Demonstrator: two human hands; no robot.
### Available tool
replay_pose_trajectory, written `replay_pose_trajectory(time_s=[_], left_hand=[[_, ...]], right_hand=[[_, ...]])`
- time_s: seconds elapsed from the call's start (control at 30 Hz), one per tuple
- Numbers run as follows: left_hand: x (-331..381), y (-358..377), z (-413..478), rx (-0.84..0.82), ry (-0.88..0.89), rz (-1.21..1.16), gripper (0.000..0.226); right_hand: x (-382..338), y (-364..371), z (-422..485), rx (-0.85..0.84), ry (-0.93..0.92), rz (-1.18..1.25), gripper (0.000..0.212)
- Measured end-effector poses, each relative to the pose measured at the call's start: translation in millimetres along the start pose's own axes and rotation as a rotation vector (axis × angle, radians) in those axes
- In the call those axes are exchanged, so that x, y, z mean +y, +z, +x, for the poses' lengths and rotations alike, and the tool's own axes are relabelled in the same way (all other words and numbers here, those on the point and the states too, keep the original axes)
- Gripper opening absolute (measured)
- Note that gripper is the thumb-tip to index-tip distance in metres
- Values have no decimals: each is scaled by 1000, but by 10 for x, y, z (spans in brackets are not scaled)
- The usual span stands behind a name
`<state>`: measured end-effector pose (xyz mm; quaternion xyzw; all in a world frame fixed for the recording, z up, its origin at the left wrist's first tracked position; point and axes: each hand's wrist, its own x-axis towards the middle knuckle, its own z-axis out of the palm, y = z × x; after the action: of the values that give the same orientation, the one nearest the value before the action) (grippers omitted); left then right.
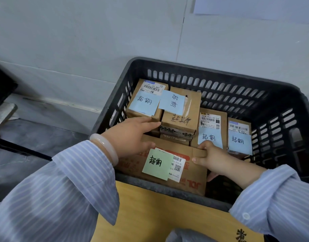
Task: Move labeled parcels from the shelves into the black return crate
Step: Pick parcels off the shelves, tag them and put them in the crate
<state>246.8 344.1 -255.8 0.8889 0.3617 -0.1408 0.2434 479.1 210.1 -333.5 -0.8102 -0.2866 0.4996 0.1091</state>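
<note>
The black slotted return crate (211, 79) stands by the wall and holds several cardboard parcels with blue paper labels. At the crate's near side lies a larger cardboard parcel (190, 179) with red print and a green label. My left hand (131, 135) rests on that parcel's far left edge, thumb curled under the edge, fingers stretched toward the small parcels (181, 117) behind. My right hand (215, 158) grips the parcel's far right corner, fingers curled over its top edge. Both sleeves are blue striped.
A yellow-brown cardboard surface (150, 215) with black print lies just in front of the crate. Grey floor (27, 137) stretches to the left, with a dark object (1, 88) at the left edge. A pale wall (80, 41) runs behind.
</note>
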Motion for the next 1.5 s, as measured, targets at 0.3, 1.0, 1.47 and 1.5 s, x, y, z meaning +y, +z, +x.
replay_pose_trajectory(time_s=[0.3,1.0,1.47,1.5], left_hand=[[-17,41,-4,54,22,2,70],[433,94,-509,349,-17,225,80],[355,1031,-3122,823,-755,111,83],[360,1121,-3381,841,-830,87,83]], right_hand=[[-8,7,-23,111,-53,-286,60],[-381,-178,-1126,251,-648,-697,92],[-1146,1284,-2098,3,-1642,-996,100],[-1164,1490,-2220,-45,-1676,-1013,100]])
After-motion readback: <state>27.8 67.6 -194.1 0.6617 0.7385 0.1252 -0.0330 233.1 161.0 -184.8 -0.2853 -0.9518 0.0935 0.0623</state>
